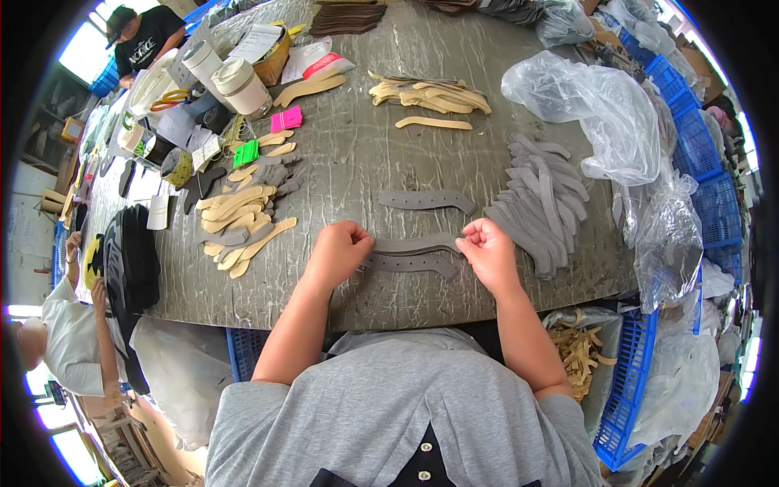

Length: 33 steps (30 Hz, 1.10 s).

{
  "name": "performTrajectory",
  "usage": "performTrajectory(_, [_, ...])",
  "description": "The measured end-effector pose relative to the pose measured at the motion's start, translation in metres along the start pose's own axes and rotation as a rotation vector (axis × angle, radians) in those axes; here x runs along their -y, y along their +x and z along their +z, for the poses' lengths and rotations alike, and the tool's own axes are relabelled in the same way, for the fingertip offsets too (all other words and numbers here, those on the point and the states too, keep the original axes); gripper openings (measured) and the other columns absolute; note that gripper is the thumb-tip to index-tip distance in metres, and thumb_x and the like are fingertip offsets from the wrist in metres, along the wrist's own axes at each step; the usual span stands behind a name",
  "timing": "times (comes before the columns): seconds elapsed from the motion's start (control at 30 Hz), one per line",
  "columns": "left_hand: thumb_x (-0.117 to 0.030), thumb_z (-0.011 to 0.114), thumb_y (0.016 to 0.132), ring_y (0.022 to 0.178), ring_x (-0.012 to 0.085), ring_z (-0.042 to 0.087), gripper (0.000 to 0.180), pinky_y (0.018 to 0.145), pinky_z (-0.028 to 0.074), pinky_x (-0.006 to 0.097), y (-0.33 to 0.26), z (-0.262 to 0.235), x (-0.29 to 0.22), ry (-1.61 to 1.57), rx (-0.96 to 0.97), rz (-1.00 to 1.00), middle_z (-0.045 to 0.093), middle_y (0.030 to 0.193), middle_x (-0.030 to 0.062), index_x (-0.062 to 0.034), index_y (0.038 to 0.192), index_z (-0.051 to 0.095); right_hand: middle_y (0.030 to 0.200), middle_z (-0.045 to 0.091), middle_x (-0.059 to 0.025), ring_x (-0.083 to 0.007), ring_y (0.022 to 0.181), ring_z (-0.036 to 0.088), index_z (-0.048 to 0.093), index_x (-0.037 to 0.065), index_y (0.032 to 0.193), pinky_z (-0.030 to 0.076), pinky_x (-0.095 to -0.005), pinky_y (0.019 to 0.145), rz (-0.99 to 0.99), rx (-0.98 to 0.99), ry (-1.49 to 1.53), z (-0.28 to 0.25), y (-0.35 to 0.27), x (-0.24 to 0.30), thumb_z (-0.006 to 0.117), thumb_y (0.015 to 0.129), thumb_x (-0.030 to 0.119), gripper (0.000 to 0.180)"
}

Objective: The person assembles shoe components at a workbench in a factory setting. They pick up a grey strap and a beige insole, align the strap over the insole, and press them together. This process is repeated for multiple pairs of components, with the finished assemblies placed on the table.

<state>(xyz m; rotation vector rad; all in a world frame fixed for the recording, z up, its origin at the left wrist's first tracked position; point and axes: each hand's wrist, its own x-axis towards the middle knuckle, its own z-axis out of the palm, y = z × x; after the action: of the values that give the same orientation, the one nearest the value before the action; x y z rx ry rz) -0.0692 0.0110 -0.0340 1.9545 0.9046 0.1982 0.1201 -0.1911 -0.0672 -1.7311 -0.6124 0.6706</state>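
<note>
My left hand (341, 250) pinches the left end of a curved grey strip (415, 243). At the strip's other end, my right hand (489, 255) has thumb and forefinger closed on it. Just below it on the table lies a darker grey strip with a row of holes (410, 263), its left end close to my left fingers. Farther off rests another holed grey strip (426, 199). A heap of grey strips (540, 207) spreads out to the right of my right hand. Tan and grey strips (243, 213) lie in a loose pile left of my left hand.
Tan strips (430, 94) are stacked at the far middle. Clear plastic bags (596, 114) and blue crates (694, 154) line the right side. Jars (241, 85), pink tags (286, 119) and green tags (246, 152) stand far left. Two people work at the left.
</note>
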Motion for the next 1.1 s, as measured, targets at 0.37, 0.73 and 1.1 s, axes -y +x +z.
performTrajectory(0.37, [-0.014,0.068,0.079,0.058,0.0123,0.062,0.017,0.055,0.048,0.028,0.0,-0.001,-0.005,0.007,0.072,-0.098,0.064,0.064,0.0074,0.0034,0.081,0.067,0.073,0.061,-0.0017,-0.0069,0.064,0.054,0.059,0.001,0.094,0.045,-0.0242,0.059,0.1,0.025,-0.029,-0.001,0.002,0.006,0.069,0.08,0.001,0.018])
performTrajectory(0.73, [-0.013,0.068,0.079,0.059,0.013,0.064,0.016,0.056,0.049,0.028,0.0,-0.001,-0.004,0.011,0.088,-0.102,0.066,0.065,0.0083,0.0036,0.08,0.067,0.082,0.058,-0.0085,-0.0187,0.064,0.057,0.06,0.003,0.094,0.048,-0.0322,0.059,-0.158,-0.057,-0.516,0.009,-0.007,0.019,0.068,0.078,-0.002,0.019])
performTrajectory(1.1, [-0.013,0.068,0.079,0.06,0.0145,0.066,0.017,0.057,0.051,0.028,0.0,-0.002,-0.009,0.02,0.094,-0.116,0.067,0.066,0.0102,0.0039,0.081,0.068,0.087,0.047,-0.0069,-0.0246,0.081,0.051,0.071,0.023,0.115,0.049,-0.0361,0.073,-0.756,0.252,-0.861,0.02,-0.014,0.026,0.058,0.074,0.003,0.048])
